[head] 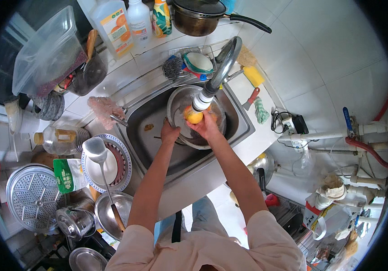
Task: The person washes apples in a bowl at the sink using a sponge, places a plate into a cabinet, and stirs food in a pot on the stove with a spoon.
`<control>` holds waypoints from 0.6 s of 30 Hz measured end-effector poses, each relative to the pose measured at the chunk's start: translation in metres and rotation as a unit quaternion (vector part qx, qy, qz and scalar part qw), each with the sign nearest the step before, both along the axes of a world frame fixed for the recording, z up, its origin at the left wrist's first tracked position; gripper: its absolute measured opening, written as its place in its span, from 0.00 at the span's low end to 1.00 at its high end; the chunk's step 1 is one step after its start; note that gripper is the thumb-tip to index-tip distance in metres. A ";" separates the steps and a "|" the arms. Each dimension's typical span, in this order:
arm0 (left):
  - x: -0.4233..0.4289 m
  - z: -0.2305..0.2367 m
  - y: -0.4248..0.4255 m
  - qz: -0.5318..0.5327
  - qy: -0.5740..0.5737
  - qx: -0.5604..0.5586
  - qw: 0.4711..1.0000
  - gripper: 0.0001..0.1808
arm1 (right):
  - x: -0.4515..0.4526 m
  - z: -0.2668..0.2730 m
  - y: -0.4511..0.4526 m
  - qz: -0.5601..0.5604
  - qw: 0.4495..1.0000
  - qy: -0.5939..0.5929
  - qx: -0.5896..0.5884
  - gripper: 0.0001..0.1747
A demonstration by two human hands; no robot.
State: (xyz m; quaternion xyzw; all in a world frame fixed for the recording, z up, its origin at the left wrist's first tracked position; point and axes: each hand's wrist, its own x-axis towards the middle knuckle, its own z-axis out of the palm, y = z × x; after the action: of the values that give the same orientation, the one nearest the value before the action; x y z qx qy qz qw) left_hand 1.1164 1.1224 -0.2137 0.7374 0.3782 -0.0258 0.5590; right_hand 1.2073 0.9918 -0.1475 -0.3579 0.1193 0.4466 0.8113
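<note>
My right hand (205, 126) holds a yellow-orange round fruit (193, 116) under the white nozzle of the curved metal faucet (219, 74). Below the fruit, a round metal bowl (199, 146) stands tilted in the stainless steel sink (167, 162). My left hand (170, 131) grips the bowl's left rim. Partly hidden by the nozzle and my right hand, more orange-yellow shows inside the bowl. A small brown patch (149, 127) lies on the sink floor, left of my left hand.
Behind the sink, a wire rack (180, 77) holds scrubbers. A red-handled tool (251, 98), yellow sponge (254, 76) and green cloth (261, 111) lie on the right. A spatula (100, 155) rests across plates at the left. A lidded pot (197, 22) and bottles stand at the back.
</note>
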 end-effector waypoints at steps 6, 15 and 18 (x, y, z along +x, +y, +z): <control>-0.020 -0.035 0.012 0.093 -0.084 -0.032 0.992 0.26 | 0.002 0.012 -0.004 -0.002 0.999 0.018 -0.033 0.24; -0.024 -0.037 0.024 0.118 -0.100 -0.154 0.976 0.25 | -0.009 0.000 0.001 -0.014 0.999 0.030 -0.012 0.23; -0.030 -0.041 0.024 0.080 -0.112 0.057 0.989 0.29 | -0.015 0.004 0.030 -0.037 0.996 0.081 0.004 0.21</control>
State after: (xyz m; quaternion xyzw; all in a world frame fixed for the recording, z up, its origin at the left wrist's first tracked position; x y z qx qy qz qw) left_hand 1.0869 1.1467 -0.2550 0.7341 0.3713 0.1235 0.5549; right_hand 1.1923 1.0216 -0.1438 -0.3129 0.1955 0.4446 0.8162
